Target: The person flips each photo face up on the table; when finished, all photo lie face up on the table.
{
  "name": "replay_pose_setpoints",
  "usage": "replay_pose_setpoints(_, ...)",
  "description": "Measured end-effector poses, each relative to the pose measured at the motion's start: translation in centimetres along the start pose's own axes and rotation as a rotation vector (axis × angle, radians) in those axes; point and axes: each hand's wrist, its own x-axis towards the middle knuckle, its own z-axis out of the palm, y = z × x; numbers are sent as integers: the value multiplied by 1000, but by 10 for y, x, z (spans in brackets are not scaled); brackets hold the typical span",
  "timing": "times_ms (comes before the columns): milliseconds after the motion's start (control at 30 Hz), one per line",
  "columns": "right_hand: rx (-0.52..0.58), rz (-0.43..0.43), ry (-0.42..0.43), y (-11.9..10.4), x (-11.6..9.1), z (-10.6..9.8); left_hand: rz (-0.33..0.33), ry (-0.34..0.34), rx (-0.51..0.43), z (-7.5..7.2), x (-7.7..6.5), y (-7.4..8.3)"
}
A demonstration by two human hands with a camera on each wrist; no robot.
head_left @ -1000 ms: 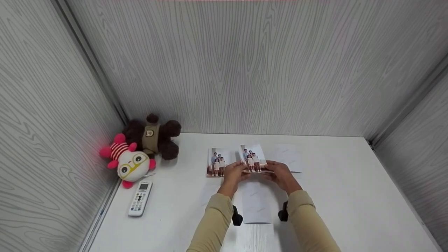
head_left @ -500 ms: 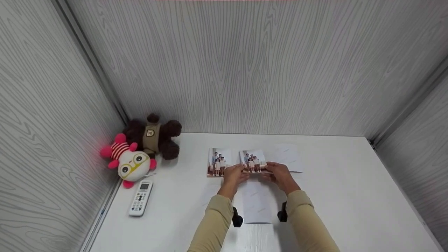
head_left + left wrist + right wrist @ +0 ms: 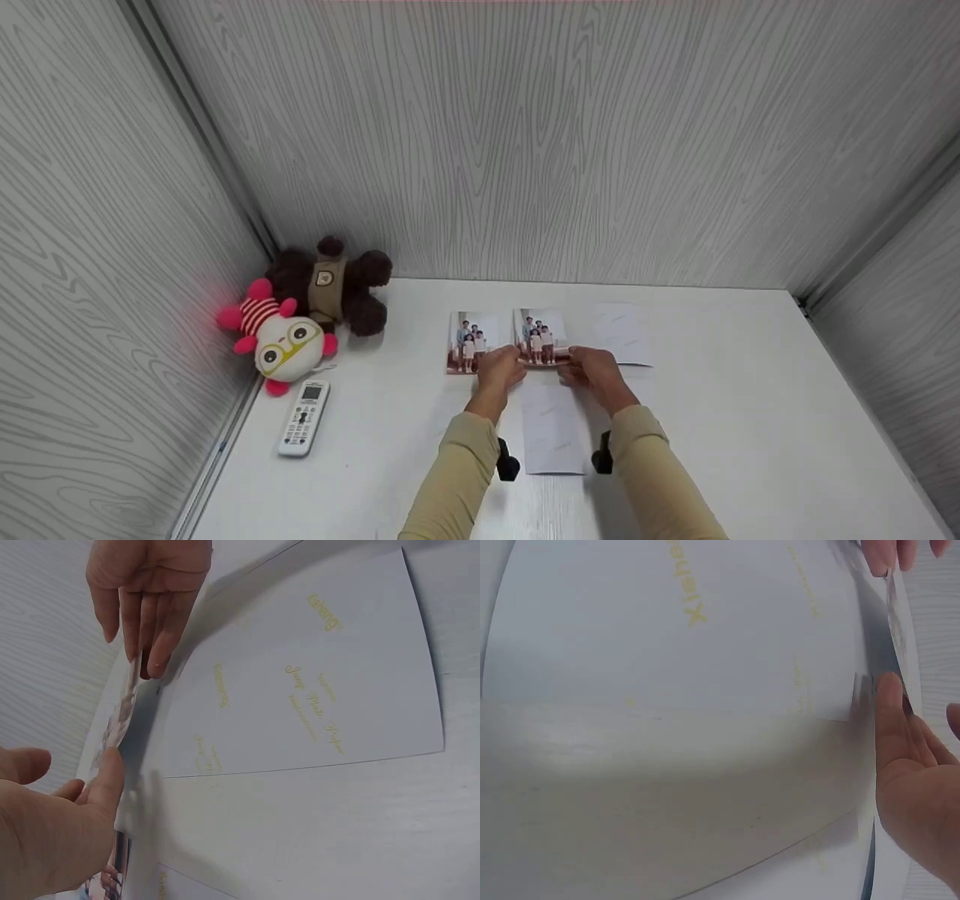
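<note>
My left hand [image 3: 499, 373] and right hand [image 3: 596, 373] pinch the lower corners of a glossy photo [image 3: 540, 330] showing a family group. In the left wrist view, this photo [image 3: 122, 712] is seen nearly edge-on, with fingertips on its near edge at both ends. The same photo [image 3: 897, 630] appears as a thin strip in the right wrist view. Left of it, a matching photo [image 3: 466, 341] lies face up, its lower right corner behind my left hand. A face-down sheet of photo paper [image 3: 553, 439], white with faint yellow print, lies between my forearms.
Another face-down photo sheet [image 3: 624, 334] lies at the back right. A white remote control [image 3: 304, 416], a pink and white plush toy [image 3: 289, 349] and a brown plush toy [image 3: 364, 300] are on the left of the white table [image 3: 750, 420]. Panel walls [image 3: 480, 150] enclose it.
The held photo first tipped further over, then came to lie straighter, more in line with the photo on its left. Both hands keep their hold, and the head view has shifted slightly.
</note>
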Motion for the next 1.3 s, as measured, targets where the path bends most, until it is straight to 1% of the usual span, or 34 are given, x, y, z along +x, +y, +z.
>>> replay_pose_setpoints(167,-27,12,3,-2,-1,-2,-2,9,10,-1,0,0)
replay_pose_setpoints(467,-84,-8,-39,-1,-5,-6,-2,-5,37,-6,0,2)
replay_pose_setpoints(567,-119,-26,-50,0,-6,-9,-4,1,26,-6,1,5)
replay_pose_setpoints(700,-141,-32,-63,1,-6,-14,21,18,5,-5,0,7)
replay_pose_setpoints(800,-125,-27,-56,-1,-6,-17,41,27,0,-3,-1,9)
replay_pose_setpoints(900,-128,-37,-52,-4,-7,-21,42,20,-4,-1,-1,10)
replay_pose_setpoints(1067,-151,-62,-37,-13,-7,-35,51,9,0,9,-1,10)
replay_pose_setpoints(1167,-146,-65,-10,-15,-5,-46,48,-17,3,15,-2,11)
replay_pose_setpoints(1300,-94,-63,26,-12,-2,-64,28,-60,14,23,-3,10)
